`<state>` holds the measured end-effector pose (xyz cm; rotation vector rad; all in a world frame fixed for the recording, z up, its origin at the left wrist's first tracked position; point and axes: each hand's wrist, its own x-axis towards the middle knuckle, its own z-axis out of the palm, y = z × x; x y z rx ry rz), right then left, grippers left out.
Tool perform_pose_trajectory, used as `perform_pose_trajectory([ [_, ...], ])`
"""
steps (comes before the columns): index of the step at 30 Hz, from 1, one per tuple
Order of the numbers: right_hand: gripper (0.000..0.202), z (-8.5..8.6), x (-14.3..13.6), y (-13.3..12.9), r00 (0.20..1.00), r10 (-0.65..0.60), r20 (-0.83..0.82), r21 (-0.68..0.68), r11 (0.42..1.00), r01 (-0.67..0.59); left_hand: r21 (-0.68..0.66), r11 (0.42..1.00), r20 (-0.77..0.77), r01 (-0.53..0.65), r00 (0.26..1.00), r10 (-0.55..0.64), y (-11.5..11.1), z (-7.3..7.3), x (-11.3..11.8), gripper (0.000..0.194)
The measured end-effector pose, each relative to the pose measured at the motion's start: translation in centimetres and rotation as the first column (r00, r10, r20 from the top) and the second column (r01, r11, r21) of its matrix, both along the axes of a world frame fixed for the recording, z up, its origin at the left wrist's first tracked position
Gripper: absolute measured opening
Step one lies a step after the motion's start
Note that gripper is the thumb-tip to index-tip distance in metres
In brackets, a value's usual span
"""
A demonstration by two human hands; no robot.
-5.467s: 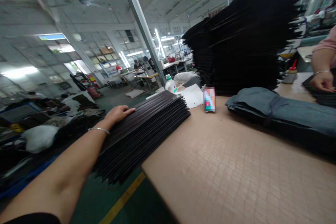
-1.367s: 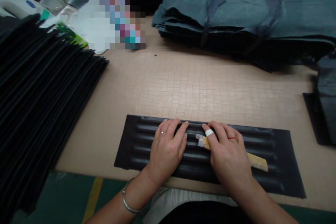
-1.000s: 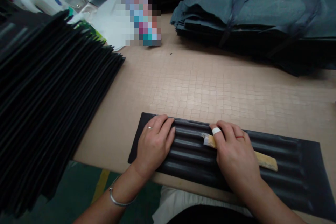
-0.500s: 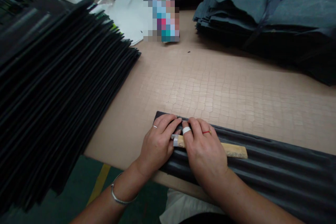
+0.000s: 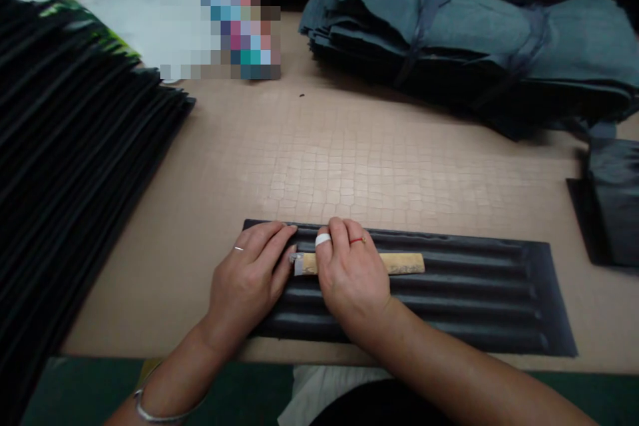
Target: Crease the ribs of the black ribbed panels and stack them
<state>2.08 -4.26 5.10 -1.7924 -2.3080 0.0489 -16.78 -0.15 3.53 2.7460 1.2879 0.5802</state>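
left hand (image 5: 251, 279) — palm down | right hand (image 5: 353, 273) — curled, palm down

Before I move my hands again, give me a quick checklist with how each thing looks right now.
1. Black ribbed panel resting on the table: ok, its visible near edge lies within the tabletop.
2. Left hand on the panel: ok, it rests on the left end.
3. Right hand holding the yellowish strip: ok, closed over its middle.
4. Firmness of that grip: cannot tell, the hand hides it.
5. Space between the strip's silvery end and the left thumb: not ok, they are very close or touching.
6. Panel apart from the black stack: ok, bare table lies between.
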Motion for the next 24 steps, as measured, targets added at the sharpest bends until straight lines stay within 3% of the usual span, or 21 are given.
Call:
perform_pose_trajectory([
  [8,0.028,-0.5,5.9,-2.7,0.998,-0.039,0.039,0.083,0.996,0.036,0.019,0.999,-0.014,-0.045,0.999,0.046,-0.2,0.0,0.5,0.031],
  [24,0.030,-0.9,17.9,-7.4,0.986,-0.144,0.088,0.109,0.985,0.134,0.056,0.998,-0.058,-0.038,0.997,0.041,0.5,-0.3,0.1,0.032],
])
